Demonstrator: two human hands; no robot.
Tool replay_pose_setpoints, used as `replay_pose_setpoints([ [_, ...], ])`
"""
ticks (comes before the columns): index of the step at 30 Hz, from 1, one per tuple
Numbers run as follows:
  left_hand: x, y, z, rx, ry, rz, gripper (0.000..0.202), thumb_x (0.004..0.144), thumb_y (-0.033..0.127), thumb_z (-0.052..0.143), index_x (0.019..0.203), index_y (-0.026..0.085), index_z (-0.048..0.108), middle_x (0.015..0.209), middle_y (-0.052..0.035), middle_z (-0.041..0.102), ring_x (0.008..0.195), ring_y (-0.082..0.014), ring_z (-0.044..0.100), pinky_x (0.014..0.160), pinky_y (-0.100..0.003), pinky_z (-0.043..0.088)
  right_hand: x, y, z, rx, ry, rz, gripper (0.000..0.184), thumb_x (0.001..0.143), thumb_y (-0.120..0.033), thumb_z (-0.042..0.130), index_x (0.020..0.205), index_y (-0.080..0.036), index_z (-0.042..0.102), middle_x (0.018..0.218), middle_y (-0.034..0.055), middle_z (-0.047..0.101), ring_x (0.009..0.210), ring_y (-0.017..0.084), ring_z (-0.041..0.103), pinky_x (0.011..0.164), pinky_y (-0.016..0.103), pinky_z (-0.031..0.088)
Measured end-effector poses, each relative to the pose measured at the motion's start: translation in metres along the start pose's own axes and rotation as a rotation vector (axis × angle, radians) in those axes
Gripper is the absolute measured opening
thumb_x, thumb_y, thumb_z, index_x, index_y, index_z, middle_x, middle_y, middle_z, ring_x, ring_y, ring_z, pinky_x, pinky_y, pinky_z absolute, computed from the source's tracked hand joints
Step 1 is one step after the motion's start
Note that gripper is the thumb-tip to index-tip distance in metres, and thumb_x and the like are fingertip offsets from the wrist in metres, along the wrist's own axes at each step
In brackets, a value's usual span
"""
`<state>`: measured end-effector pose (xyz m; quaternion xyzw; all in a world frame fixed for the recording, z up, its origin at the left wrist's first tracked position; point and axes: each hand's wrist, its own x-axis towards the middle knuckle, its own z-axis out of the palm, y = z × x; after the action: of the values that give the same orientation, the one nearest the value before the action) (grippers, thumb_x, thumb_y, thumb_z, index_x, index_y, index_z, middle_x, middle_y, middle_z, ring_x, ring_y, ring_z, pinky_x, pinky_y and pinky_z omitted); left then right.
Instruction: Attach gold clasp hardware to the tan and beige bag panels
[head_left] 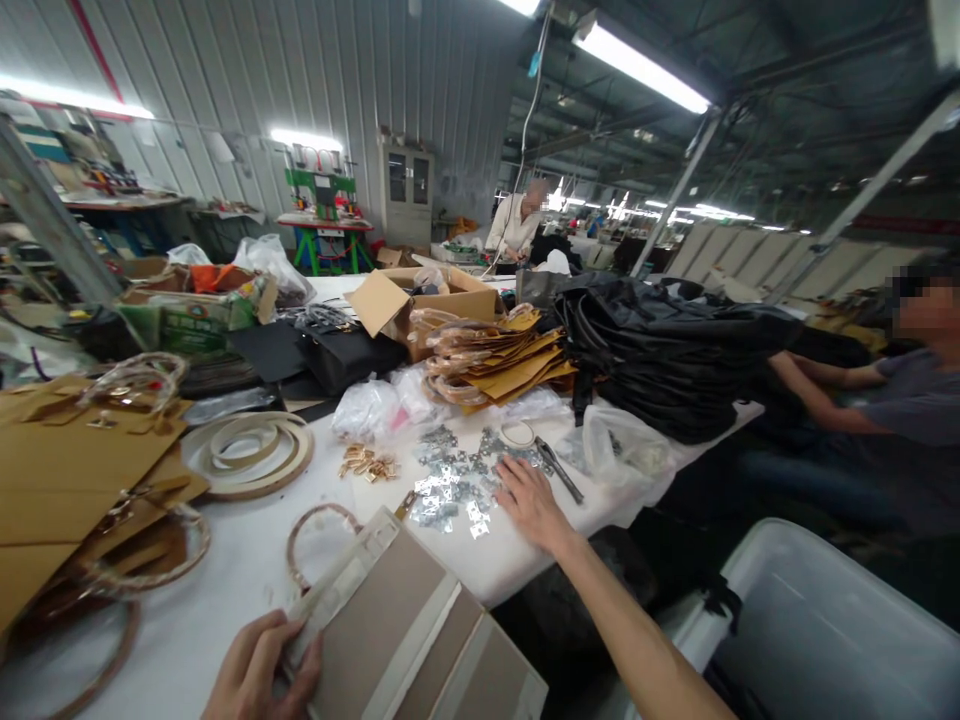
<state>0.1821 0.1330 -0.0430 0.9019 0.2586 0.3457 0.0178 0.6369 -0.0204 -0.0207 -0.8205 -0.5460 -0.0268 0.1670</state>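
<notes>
At the lower left, my left hand (262,665) grips the edge of a grey-beige bag panel (397,620) with pale strips across it. A round wrapped handle (296,535) sticks out behind its upper left side. My right hand (532,505) lies on the table with its fingers stretched out, touching the right side of a spread of small silvery metal plates (439,485). Whether a plate is under the fingertips, I cannot tell. Just beyond that hand are a black-handled tool (559,468) and a roll of narrow tape (517,433). Small gold-coloured fittings (367,463) lie left of the plates.
Tan bags (67,480) with round handles fill the left, beside coiled strips (247,455). Behind the plates stand stacked tan pieces (502,360), a cardboard box (450,290) and a black pile (667,340). A plastic bin (832,620) is at lower right. Another person sits at right.
</notes>
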Motion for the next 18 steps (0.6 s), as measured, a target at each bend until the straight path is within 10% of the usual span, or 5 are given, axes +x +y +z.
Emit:
replay_pose_setpoints([
  [10, -0.002, 0.008, 0.000, -0.083, 0.005, -0.149, 0.022, 0.097, 0.044, 0.060, 0.104, 0.025, 0.066, 0.107, -0.0059, 0.067, 0.097, -0.0216, 0.070, 0.090, -0.033, 0.060, -0.031, 0.001, 0.006, 0.128, 0.253, 0.021, 0.039, 0.104, -0.034, 0.049, 0.130, -0.016, 0.071, 0.137, 0.0169, 0.065, 0.133, 0.033, 0.055, 0.119, 0.056, 0.042],
  [18, 0.004, 0.011, -0.003, -0.071, 0.010, -0.131, 0.021, 0.099, 0.043, 0.058, 0.104, 0.024, 0.063, 0.108, -0.0063, 0.064, 0.093, -0.0209, 0.070, 0.086, -0.033, 0.060, -0.030, -0.021, -0.011, 0.205, 0.136, -0.085, 0.045, 0.103, -0.035, 0.052, 0.145, -0.021, 0.060, 0.150, 0.0128, 0.057, 0.143, 0.032, 0.047, 0.120, 0.058, 0.039],
])
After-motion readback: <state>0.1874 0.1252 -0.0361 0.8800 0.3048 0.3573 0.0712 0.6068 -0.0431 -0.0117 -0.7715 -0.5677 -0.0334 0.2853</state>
